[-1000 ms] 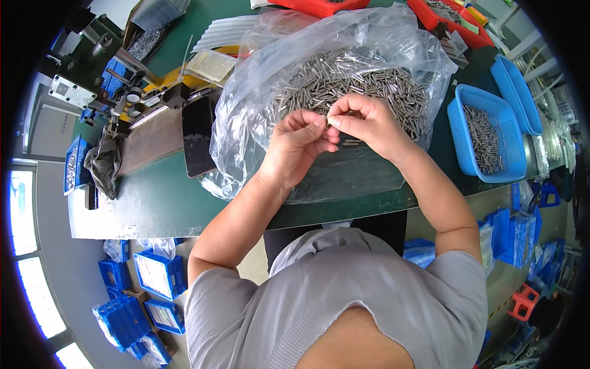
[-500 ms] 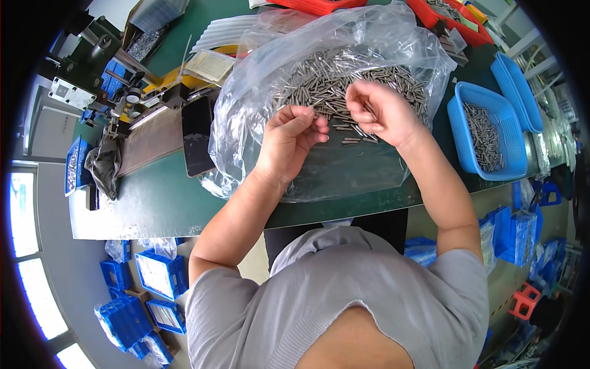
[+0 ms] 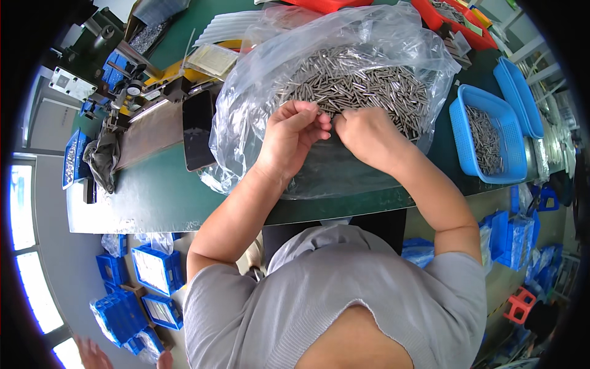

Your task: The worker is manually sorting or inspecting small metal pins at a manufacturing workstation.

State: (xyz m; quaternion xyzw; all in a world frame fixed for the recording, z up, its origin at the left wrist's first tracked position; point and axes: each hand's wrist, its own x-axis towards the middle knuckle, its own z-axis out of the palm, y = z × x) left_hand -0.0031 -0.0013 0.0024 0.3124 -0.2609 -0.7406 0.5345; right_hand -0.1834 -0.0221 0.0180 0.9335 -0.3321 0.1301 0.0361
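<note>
A large clear plastic bag (image 3: 246,117) lies open on the green table (image 3: 153,197), heaped with several thin grey metal pins (image 3: 362,86). My left hand (image 3: 294,136) sits at the near edge of the heap, fingers curled together around a small bunch of pins. My right hand (image 3: 369,136) is close beside it, fingertips meeting the left hand's and pinching pins at the pile's edge. Which pins each hand holds is mostly hidden by the fingers.
A blue plastic basket (image 3: 482,135) with more pins stands to the right, another blue tray (image 3: 519,92) behind it. A black phone (image 3: 198,129) and a metal fixture (image 3: 144,132) lie left of the bag. Red trays (image 3: 458,24) sit at the back. Blue crates (image 3: 153,270) stand on the floor.
My right hand reached up into the pile half a second ago and has come back down to meet my left hand at the heap's near edge.
</note>
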